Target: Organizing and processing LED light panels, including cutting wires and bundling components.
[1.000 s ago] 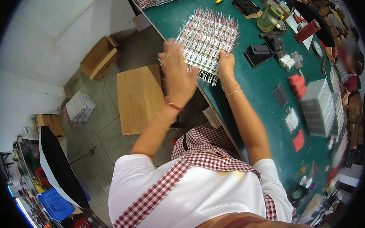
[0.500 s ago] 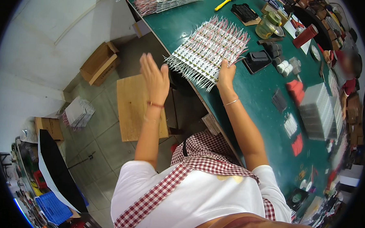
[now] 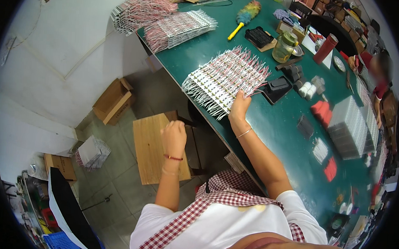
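My right hand [image 3: 240, 109] grips the near right corner of a flat white panel of circuit boards [image 3: 223, 81], thumb on top. Rows of small parts cross the panel, and red and white wires bristle from its edges. It is over the left edge of the green table [image 3: 270, 141]. My left hand [image 3: 174, 136] hangs apart from the panel, above a wooden stool [image 3: 149, 153]; its fingers are curled in and nothing shows in them. Two stacks of similar wired panels [image 3: 181, 29] lie at the table's far left corner.
Beyond the panel are a yellow-handled duster [image 3: 243, 19], a lidded jar [image 3: 284, 47] and a black tray [image 3: 277, 88]. Red, white and black wire bundles and a tall grey stack [image 3: 348, 126] stand to the right. An open carton [image 3: 113, 100] is on the floor. Another person works at far right.
My left hand has gone from open beside the panel to curled and lower, over the stool. My right hand and the panel have come down closer to the table. The view has shifted.
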The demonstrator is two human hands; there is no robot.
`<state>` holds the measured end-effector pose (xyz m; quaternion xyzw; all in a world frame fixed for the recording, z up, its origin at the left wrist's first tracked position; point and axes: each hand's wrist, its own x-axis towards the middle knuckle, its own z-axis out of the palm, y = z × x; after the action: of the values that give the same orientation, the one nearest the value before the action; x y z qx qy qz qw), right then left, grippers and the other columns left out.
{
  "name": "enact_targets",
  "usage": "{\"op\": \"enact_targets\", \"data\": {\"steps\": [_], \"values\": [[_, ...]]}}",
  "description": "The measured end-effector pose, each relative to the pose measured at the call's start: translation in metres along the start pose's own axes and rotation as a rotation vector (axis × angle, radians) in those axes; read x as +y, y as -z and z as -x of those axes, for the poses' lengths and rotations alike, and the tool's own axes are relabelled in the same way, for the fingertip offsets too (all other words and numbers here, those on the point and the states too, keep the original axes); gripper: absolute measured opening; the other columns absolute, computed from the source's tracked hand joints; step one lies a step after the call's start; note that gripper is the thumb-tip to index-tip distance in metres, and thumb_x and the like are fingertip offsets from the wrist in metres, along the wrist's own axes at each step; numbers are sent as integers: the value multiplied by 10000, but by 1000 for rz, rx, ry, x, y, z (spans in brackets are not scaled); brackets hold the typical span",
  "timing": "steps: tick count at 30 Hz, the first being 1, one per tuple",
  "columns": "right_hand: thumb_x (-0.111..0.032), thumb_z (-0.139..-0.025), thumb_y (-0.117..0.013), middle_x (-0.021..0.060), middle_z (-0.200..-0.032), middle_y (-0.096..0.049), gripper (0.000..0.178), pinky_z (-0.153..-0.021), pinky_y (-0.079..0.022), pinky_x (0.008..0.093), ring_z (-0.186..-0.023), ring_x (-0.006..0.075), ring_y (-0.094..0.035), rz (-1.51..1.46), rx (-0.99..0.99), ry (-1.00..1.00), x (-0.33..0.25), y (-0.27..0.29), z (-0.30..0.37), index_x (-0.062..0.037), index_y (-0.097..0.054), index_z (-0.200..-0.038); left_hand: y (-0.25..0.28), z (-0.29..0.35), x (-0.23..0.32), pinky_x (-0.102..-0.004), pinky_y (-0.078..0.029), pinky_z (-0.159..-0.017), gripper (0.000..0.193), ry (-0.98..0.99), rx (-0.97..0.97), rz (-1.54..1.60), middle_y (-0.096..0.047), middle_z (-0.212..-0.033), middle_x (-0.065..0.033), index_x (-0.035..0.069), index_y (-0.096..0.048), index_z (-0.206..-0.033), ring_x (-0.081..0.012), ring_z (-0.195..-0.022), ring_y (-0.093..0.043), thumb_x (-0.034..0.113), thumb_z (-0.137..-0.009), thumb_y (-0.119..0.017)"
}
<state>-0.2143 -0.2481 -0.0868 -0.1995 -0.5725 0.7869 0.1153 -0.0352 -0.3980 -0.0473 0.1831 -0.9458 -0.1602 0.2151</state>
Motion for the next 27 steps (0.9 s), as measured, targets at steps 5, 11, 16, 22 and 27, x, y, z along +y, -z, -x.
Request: {"op": "enact_targets", "data": {"steps": [5,11,16,22,27], "values": [[-185,-931,-524,182,-1096,-528,342,-834,-441,357,-950,215,-529,60,15,80,1,-51,13,84,-414,-1111,4,24,-10,-417,-477,-687,202,-28,-137,87,-653,-811,-140,37,-676,-791,-326,-784,-616,167,-861,-537],[-172,-930,-513,218,-1083,-537,338,-855,-435,369,-959,265,-546,20,57,-25,4,-144,7,91,-387,-1101,-29,34,62,-388,-406,-671,54,-352,9,452,-569,-785,-108,35,-596,-772,-282,-736,-532,69,-755,-634],[-170,-913,-507,328,-1196,-492,433,-903,-453,414,-1057,400,-550,332,-113,-178,4,-187,-13,115,-305,-1167,-49,43,94,-472,-341,-901,222,-401,135,466,-562,-1043,-52,107,-660,-950,-264,-938,-483,111,-728,-644],[-111,-898,-470,236,-1037,-577,405,-535,-597,428,-810,326,-649,211,-423,-416,14,-190,-57,55,-267,-1207,-64,50,97,-490,-130,-1084,169,-375,251,388,-588,-1100,-29,168,-687,-888,-212,-1083,-470,122,-757,-592],[-68,-886,-454,238,-926,-603,327,-457,-576,401,-667,310,-659,221,-564,-411,19,-193,-64,85,-283,-1120,-64,21,92,-449,-382,-991,85,-677,160,720,-662,-885,-62,70,-650,-780,-223,-893,-634,132,-744,-604]]}}
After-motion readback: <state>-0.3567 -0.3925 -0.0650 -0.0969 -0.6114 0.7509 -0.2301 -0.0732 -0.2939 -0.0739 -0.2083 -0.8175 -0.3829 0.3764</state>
